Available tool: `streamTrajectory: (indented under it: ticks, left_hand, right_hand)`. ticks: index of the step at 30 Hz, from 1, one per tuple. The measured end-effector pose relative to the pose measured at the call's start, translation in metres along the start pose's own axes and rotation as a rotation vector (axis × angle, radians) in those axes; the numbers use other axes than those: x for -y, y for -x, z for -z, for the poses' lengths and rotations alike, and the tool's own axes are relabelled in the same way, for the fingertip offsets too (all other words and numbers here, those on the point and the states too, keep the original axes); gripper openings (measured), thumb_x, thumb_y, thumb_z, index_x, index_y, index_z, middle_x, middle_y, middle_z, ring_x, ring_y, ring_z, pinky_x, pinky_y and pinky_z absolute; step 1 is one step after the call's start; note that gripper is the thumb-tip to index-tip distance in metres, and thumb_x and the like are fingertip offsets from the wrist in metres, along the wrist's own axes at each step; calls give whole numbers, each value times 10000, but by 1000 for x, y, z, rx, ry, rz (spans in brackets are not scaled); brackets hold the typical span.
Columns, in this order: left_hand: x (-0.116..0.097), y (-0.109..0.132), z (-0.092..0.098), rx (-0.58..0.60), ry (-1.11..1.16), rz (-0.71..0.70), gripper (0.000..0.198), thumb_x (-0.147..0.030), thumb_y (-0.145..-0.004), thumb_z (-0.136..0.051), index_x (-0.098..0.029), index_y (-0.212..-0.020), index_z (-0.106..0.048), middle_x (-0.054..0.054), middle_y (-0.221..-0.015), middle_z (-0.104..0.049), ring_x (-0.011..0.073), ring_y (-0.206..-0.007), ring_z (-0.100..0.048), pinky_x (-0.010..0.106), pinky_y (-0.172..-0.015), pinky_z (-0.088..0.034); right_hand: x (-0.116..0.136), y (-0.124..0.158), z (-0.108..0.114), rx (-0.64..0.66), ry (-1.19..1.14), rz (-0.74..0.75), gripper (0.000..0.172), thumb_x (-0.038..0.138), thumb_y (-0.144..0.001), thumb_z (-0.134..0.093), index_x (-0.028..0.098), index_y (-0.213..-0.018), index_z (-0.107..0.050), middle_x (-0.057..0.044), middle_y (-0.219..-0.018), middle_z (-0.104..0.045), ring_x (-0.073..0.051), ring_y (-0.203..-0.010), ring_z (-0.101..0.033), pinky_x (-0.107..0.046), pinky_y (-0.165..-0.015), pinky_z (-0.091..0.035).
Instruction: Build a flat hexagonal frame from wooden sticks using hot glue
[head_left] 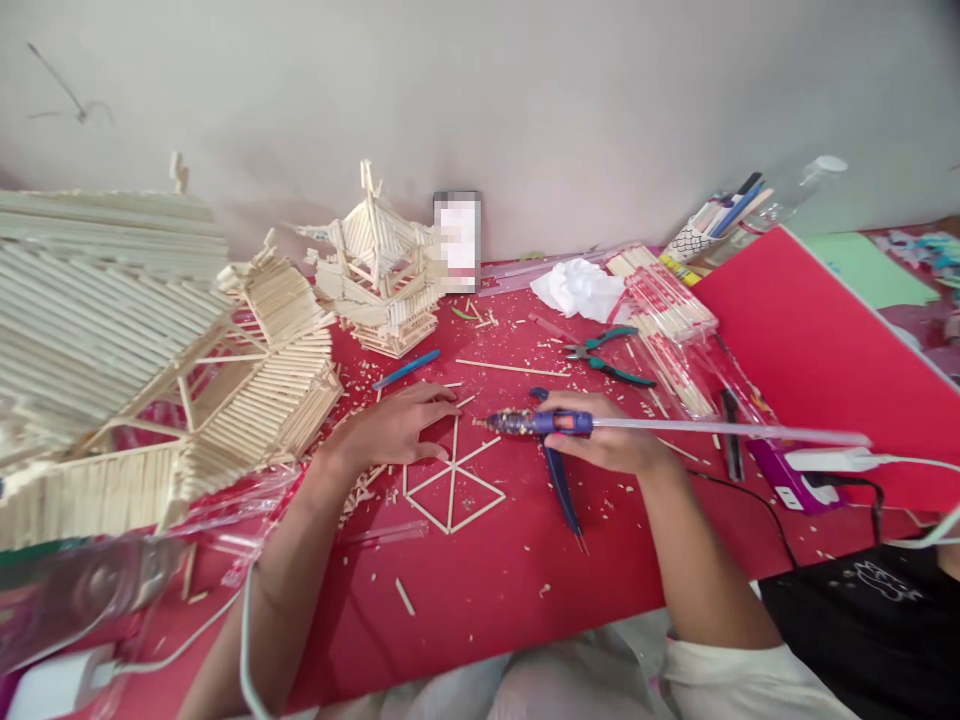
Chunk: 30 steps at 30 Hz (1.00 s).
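Note:
My right hand [600, 430] is closed around a blue glue gun [536, 423], whose nozzle points left. A long clear glue stick [720, 430] juts from its back. Below the gun lies a dark blue curved handle [561, 485] with thin metal at its lower end; whether it joins the gun I cannot tell. My left hand [409, 425] rests over the upper left of a flat spoked frame of wooden sticks [478, 482], fingers bent, thumb apart from them. The frame lies on the red tabletop [495, 590], part of it hidden by that hand.
Stick-built models, a small pagoda [382, 270] and a larger roofed structure [255, 370], stand at the left. Behind lie a blue pen [406, 369], green-handled cutters [611, 357], crumpled tissue [577, 288] and packs of sticks [667, 300]. A purple power strip [795, 485] with cords is at right.

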<state>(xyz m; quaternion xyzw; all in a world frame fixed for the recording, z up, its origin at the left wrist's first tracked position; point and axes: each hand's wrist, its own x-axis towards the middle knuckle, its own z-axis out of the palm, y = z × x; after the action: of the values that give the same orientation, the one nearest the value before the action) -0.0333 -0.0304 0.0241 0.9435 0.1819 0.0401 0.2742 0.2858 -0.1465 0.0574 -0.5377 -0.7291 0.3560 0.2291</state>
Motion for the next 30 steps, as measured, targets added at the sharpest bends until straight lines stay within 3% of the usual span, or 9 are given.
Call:
streamTrajectory:
  ticks: [3, 10, 30]
  left_hand:
    - [0, 2, 1, 13, 12, -4, 734, -516, -861, -779, -282, -1510, -526, 120, -1537, -524, 315, -1406, -505, 435, -1158, -428]
    - [0, 0, 1, 49, -16, 7, 720, -476, -865, -785, -245, -1499, -534, 143, -1528, -524, 320, -1404, -505, 437, -1163, -422]
    - [-1, 0, -2, 44, -23, 13, 629, -498, -878, -764, -238, -1422, -584, 127, -1519, -529, 312, -1400, -503, 398, -1143, -413]
  right_hand:
    - [9, -3, -11, 108, 64, 117, 347, 540, -978, -578, 224, -860, -657, -56, -903, -700, -225, -845, -656, -324, -776, -498]
    - [11, -9, -33, 83, 169, 166, 347, 492, -1010, -568, 222, -803, -635, -44, -866, -675, -225, -874, -651, -324, -813, -490]
    - [12, -10, -37, 87, 231, 164, 333, 467, -1018, -562, 213, -812, -626, -36, -880, -636, -202, -805, -614, -306, -760, -460]
